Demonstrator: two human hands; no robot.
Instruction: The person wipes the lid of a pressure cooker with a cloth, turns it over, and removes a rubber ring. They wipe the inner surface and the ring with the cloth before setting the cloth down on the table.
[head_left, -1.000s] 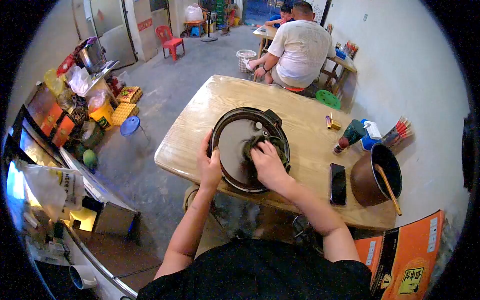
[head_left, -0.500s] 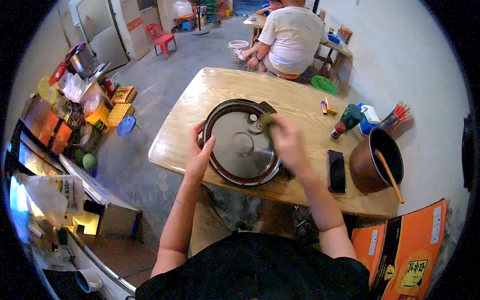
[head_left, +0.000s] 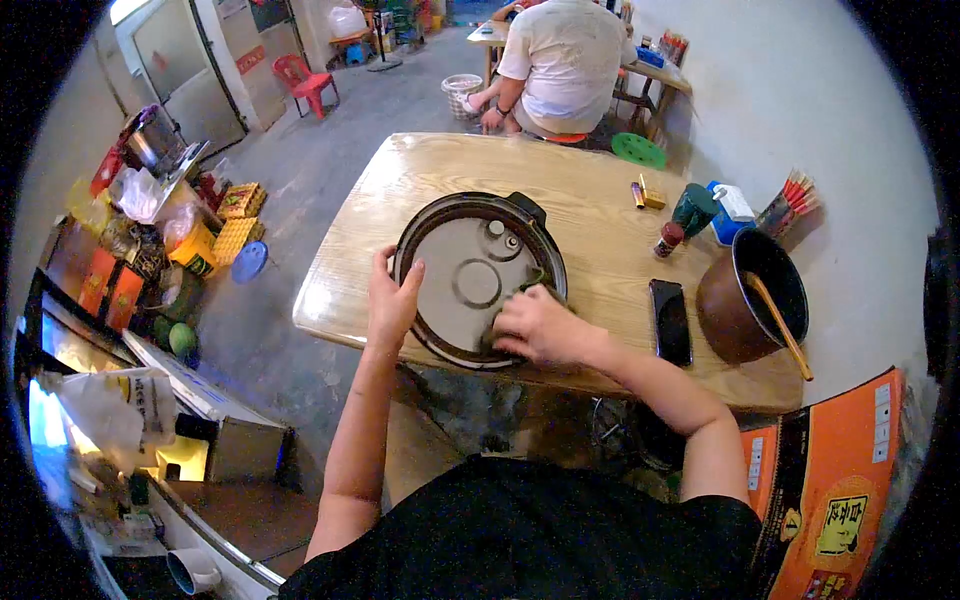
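Observation:
A round pressure-cooker lid (head_left: 440, 262), its grey inner side facing up, lies on the wooden table (head_left: 350, 285). My left hand (head_left: 394, 300) grips the lid's left rim, thumb over the edge and fingers partly hidden beneath. My right hand (head_left: 540, 325) is closed round a dark green cloth or pad (head_left: 497, 325), pressed on the lid's lower right inner part. Two small valve fittings show near the top of the lid, and a ring mark is at its middle.
Right of the lid are a black phone (head_left: 670, 322), a brown pot (head_left: 735, 315) with a wooden stick, a red-capped jar (head_left: 668, 239), a green container (head_left: 695, 209) and a tissue pack (head_left: 731, 213). A person in a white shirt (head_left: 567, 65) sits beyond the table.
My right hand has moved with the green cloth from the lid's upper right down to its lower right. My left hand stays on the left rim. The view has shifted slightly.

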